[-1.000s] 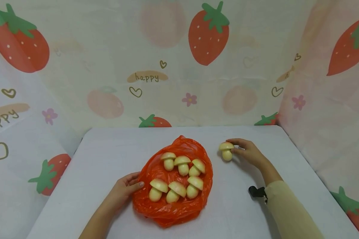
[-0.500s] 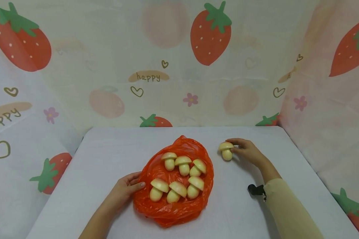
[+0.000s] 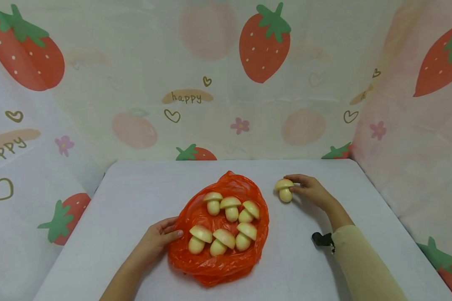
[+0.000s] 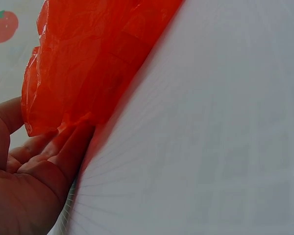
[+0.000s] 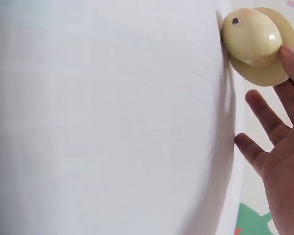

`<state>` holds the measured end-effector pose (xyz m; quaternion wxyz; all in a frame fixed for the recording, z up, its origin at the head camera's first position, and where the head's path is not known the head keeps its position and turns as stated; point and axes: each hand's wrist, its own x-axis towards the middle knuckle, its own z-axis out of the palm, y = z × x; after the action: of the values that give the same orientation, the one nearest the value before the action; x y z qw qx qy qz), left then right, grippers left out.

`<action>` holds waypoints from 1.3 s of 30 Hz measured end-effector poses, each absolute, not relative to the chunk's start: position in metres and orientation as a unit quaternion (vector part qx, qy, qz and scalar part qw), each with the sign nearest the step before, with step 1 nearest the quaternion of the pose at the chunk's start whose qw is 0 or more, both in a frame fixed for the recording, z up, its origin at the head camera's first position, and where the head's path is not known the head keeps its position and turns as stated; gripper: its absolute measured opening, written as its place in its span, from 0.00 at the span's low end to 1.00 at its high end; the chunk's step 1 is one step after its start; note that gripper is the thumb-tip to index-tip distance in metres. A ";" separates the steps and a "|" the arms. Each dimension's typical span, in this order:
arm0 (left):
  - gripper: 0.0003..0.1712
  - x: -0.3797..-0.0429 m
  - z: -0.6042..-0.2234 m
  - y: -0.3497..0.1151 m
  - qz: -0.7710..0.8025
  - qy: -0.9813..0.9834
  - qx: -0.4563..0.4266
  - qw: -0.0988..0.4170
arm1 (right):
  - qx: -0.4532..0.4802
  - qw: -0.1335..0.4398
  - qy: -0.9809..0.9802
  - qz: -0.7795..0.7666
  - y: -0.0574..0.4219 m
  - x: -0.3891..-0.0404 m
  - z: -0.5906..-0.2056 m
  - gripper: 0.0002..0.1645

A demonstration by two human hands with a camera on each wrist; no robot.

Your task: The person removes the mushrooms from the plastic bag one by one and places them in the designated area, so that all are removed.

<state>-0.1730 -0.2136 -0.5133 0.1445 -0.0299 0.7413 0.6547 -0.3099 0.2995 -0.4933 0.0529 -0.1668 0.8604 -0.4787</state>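
A red plastic bag lies spread on the table with its mouth facing up. Several pale yellow toy mushrooms sit in it in two rows, caps up. At the bag's left edge my left hand holds the rim, thumb over it and fingers beneath; the left wrist view shows those fingers under the film. To the right of the bag, my right hand pinches another toy mushroom at the cap and stem with thumb and forefinger. The right wrist view shows the stem's rounded end with a small dark mark.
A white cloth covers the table. Beside the right sleeve is a small black object. Fabric walls printed with strawberries, hearts and flowers enclose the back and both sides.
The scene shifts very slightly with the head camera. Both hands, the bag and the toy mushrooms keep their places.
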 end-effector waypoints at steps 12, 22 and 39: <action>0.37 -0.171 -0.513 -0.214 0.651 0.745 -0.025 0.146 | -0.182 0.044 0.862 -0.471 0.294 -0.305 -0.486 0.28; 0.36 -0.173 -0.515 -0.215 0.654 0.742 -0.022 0.148 | -0.180 0.037 0.870 -0.458 0.293 -0.307 -0.490 0.28; 0.37 -0.172 -0.514 -0.215 0.652 0.742 -0.024 0.153 | -0.175 -0.016 0.886 -0.429 0.280 -0.293 -0.453 0.28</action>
<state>-0.1722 -0.2147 -0.5138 0.1527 -0.0244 0.7423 0.6520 -0.2930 0.2804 -0.4530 -0.0156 -0.1753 0.8860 -0.4290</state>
